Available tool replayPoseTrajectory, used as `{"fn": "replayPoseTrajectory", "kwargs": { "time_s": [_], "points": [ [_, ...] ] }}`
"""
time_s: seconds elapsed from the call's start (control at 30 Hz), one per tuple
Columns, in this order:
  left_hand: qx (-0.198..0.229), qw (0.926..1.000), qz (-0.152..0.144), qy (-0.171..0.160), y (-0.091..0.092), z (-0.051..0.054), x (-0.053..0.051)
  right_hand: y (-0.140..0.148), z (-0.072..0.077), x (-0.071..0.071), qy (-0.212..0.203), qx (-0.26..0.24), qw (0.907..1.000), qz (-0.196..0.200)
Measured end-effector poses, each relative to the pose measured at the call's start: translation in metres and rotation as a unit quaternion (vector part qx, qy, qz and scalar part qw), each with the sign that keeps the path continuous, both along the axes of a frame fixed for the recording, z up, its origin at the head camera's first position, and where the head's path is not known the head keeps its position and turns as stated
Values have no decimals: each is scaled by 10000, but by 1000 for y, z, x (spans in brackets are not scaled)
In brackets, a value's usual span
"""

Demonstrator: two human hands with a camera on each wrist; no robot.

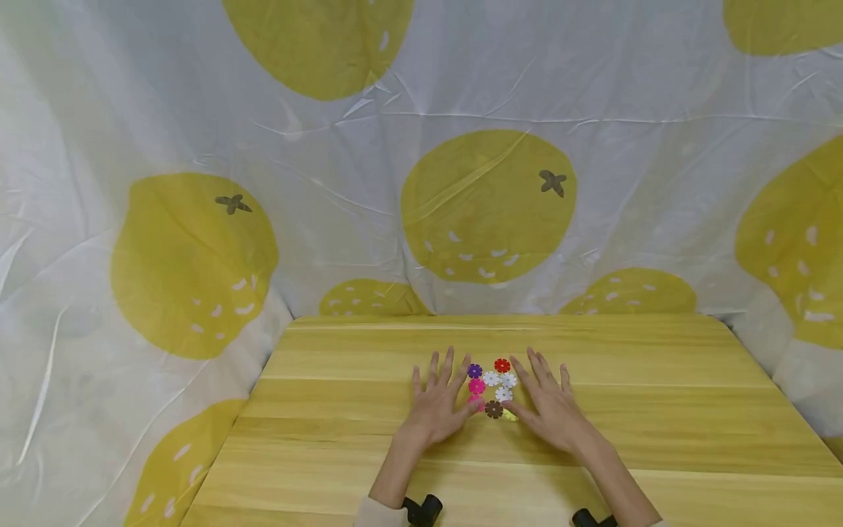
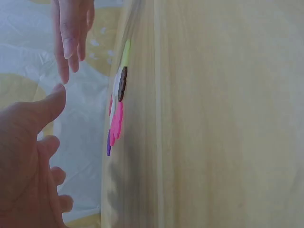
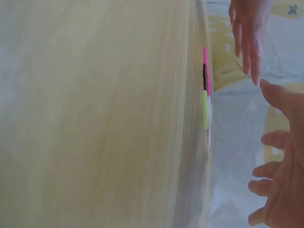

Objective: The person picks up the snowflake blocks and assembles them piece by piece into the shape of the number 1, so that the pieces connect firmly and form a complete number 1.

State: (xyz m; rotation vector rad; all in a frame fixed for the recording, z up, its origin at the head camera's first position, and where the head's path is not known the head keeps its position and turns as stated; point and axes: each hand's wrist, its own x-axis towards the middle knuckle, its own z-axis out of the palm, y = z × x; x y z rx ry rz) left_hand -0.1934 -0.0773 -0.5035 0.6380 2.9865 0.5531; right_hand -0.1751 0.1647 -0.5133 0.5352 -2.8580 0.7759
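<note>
Several snowflake-shaped plastic discs lie flat in a small cluster on the table. A purple disc (image 1: 475, 371) is at its upper left, above two pink discs (image 1: 477, 386). A red disc (image 1: 502, 365) is at the upper right, with three white discs (image 1: 503, 394) below. A brown disc (image 1: 494, 409) and a yellow disc (image 1: 510, 415) form the near edge. My left hand (image 1: 437, 410) spreads its fingers on the left side, its thumb overlapping a pink disc in the head view. Opposite it, my right hand (image 1: 552, 410) is likewise spread. Both wrist views show the hands raised above the discs, holding nothing.
The wooden table (image 1: 316, 439) has rounded far corners. A white curtain (image 1: 342, 197) printed with yellow fruit hangs behind and beside it. Black wrist mounts (image 1: 424, 510) show at the bottom of the head view.
</note>
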Motion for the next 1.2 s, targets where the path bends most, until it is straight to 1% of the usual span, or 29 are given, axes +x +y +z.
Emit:
{"fn": "replayPoseTrajectory", "kwargs": {
  "time_s": [0.13,0.23,0.33,0.4,0.47,0.6,0.77,0.8,0.9,0.97,1.07,1.2],
  "points": [
    [225,9994,-180,-173,-2,-2,-3,3,-1,-2,-204,-352,9991,151],
    [586,9972,-297,-370,-4,-2,-5,6,-2,-3,-320,-658,9970,261],
    [1085,9915,-342,-634,-6,-2,-7,8,-3,-6,-413,-1066,9927,390],
    [1392,9866,-322,-791,-7,-3,-7,8,-4,-8,-518,-1386,9881,433],
    [1680,9815,-259,-879,-8,-5,-8,9,-6,-10,-686,-1710,9821,401],
    [2220,9708,-71,-905,-6,-7,-11,11,-9,-14,-1047,-2153,9707,213],
    [2607,9606,143,-952,-4,-9,-13,14,-10,-15,-1657,-2603,9511,157],
    [2655,9591,163,-967,-3,-10,-13,15,-10,-15,-1749,-2624,9488,190],
    [2690,9587,205,-899,2,-15,-10,16,-10,-14,-1930,-2563,9469,222],
    [2615,9616,275,-787,7,-17,-8,16,-9,-13,-1940,-2483,9488,243],
    [2505,9655,366,-611,11,-17,-8,14,-8,-10,-1883,-2432,9512,245],
    [2413,9678,470,-550,13,-16,-7,11,-8,-8,-1864,-2424,9518,254]
  ]
}}
